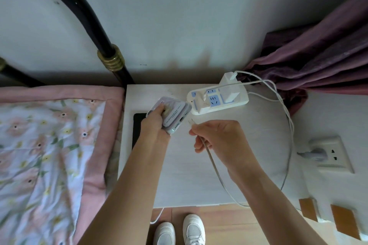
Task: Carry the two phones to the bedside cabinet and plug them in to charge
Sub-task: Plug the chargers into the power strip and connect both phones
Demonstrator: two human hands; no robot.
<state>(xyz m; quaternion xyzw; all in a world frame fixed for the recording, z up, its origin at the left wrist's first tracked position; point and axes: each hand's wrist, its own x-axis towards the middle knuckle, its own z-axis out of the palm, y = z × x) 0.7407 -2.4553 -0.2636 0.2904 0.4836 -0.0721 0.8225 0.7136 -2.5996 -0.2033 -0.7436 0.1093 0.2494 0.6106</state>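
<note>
My left hand (157,123) grips a phone in a pale lilac case (175,114), held above the white bedside cabinet (249,145) with its bottom port end turned toward the right. My right hand (217,137) pinches the plug end of a white charging cable (214,167); the connector tip (190,121) sits a short gap from the phone's port. A second phone (137,125), dark and flat, lies on the cabinet's left side, partly hidden under my left hand and wrist.
A white power strip (219,99) with white chargers plugged in lies at the cabinet's back. Its cables loop over the right edge (288,125). A floral-quilted bed (49,145) adjoins on the left, a purple curtain (318,61) hangs right, and a wall socket (328,153) is beside it.
</note>
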